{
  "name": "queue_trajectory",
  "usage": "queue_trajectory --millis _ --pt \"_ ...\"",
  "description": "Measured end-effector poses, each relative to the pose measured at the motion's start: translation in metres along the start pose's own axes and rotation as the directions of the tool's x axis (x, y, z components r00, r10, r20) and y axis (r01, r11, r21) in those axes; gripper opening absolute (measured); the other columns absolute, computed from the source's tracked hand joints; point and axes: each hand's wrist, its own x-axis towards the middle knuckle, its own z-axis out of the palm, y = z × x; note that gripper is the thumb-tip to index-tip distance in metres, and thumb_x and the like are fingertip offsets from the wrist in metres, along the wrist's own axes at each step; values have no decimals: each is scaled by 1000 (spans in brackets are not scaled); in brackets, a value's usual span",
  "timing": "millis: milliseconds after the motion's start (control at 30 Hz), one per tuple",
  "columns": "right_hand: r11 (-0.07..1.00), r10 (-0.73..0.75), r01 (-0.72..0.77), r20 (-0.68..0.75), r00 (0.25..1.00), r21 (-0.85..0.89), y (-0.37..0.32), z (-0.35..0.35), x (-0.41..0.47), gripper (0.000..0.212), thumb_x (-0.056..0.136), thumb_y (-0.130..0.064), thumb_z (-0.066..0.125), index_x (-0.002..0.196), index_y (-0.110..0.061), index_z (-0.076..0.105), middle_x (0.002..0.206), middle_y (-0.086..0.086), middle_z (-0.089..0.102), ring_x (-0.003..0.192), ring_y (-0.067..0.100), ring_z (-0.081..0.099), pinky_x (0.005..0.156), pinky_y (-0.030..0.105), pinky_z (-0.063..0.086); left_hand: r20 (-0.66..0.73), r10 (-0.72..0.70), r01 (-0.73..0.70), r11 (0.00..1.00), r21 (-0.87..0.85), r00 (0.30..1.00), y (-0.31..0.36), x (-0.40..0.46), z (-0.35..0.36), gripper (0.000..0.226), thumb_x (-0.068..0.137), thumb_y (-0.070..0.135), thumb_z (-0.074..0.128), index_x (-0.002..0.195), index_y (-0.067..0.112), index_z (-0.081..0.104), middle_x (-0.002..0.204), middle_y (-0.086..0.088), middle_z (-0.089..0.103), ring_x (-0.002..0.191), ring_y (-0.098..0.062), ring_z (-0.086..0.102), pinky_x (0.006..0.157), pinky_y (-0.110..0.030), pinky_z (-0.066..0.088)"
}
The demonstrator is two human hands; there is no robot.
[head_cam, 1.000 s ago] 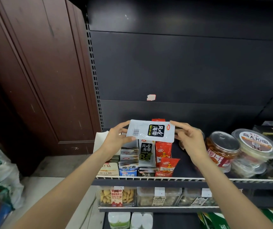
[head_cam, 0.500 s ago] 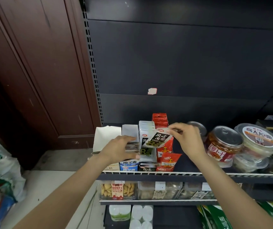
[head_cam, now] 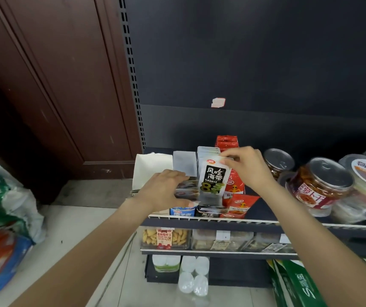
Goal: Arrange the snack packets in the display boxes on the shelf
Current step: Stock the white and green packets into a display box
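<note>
With the seaweed packet [head_cam: 213, 182] standing upright, right hand [head_cam: 247, 167] pinches its top corner; left hand [head_cam: 166, 189] grips stacked packets [head_cam: 187, 191] just left.

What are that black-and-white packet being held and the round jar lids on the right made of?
The black-and-white packet looks like thin plastic film, slightly glossy, with a flat sealed top edge. The jar lids look like bare silvery metal with pressed rings and soft reflections, probably pull-top can ends; I can't be sure.
</note>
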Motion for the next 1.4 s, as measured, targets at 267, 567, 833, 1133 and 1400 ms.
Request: queue_trajectory --millis 267,567,833,1133,1400 --pt "992 111 -101 142 984 -75 26 36 10 20 88 -15 63 107 -17 70 107 3 70 99 15 64 89 39 52 9 17 -17 1000 -19 1000 -3 2 0 75 83 56 60 145 24 33 151 5 33 137 -15 26 112 -33 23" --pt "937 37 -37 -7 999 -347 27 58 15 25 92 -13 56 114 -19 66 114 0 59 110 16 51 79 31 50 19 14 -13 1000 -25 1000 -3 3 0 75 84 54 60 146 24 31 151 6 32 137 -14 25 111 -30 22" --pt "973 41 -42 -9 999 -228 21 47 2 24 91 -17 58 114 -19 66 118 0 62 102 17 61 82 36 54 19 2 -1 999 -52 1000 -1 -3 -1 71 86 54 57 145 24 32 151 5 32 137 -15 27 112 -33 21" --pt "994 46 -24 216 975 -106 23 40 -45 26 89 -26 62 114 -21 67 113 -3 67 101 13 61 88 35 51 -38 -72 68 994 -89 997 -4 -12 9 67 89 51 54 146 23 32 151 4 33 137 -16 30 111 -33 24" --pt "981 78 -7 361 929 -193 24 40 -55 27 86 -32 65 112 -24 68 113 -7 68 105 11 61 90 32 49 -22 -97 93 989 -119 995 1 -15 12 68 88 48 57 146 23 31 150 2 34 135 -18 33 110 -35 28"
